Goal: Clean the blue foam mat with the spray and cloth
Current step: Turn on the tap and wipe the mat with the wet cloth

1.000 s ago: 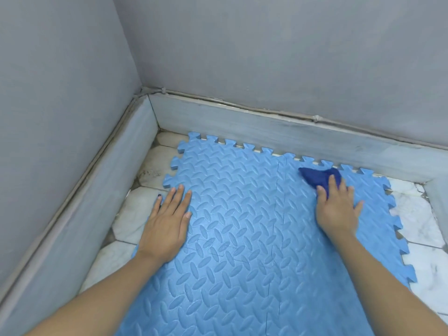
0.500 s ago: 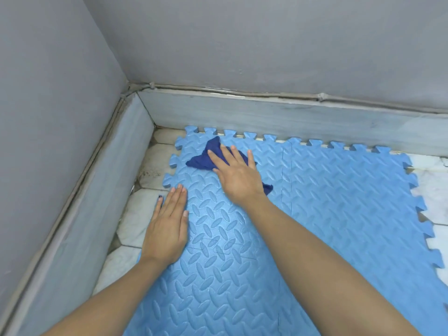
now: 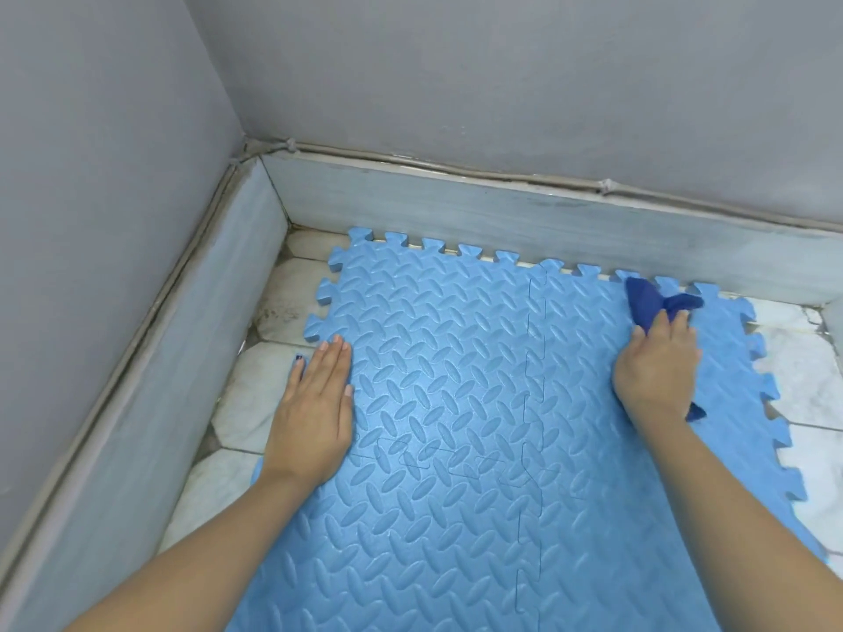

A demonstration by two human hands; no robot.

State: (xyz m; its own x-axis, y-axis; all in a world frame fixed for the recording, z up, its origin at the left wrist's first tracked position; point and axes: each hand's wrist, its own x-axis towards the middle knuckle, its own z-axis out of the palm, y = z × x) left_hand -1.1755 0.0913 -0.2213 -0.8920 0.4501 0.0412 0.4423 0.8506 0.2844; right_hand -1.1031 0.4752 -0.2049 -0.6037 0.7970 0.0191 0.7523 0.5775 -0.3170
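— Pressing down flat, is it, that left hand (image 3: 312,417)?

— Yes: palm down, fingers straight and close together, on the left edge of the blue foam mat (image 3: 456,403), fingertips beside one of its puzzle-teeth, the little finger out over the marble floor tile (image 3: 255,394). It grips nothing.

— And the right hand (image 3: 657,367)?

— Curled down over the dark blue cloth (image 3: 657,301), holding it against the mat near the far right corner. A fold sticks out ahead of the fingers toward the back edge; a scrap shows behind the wrist.

— Different from half a second ago?

— Then the right hand and cloth were at the far left corner, arm crossing the mat. Now the arm runs straight out along the right side. The left hand has kept its place.

— Around them?

— The mat's back edge lies against the grey skirting board (image 3: 502,212), in the room's corner.
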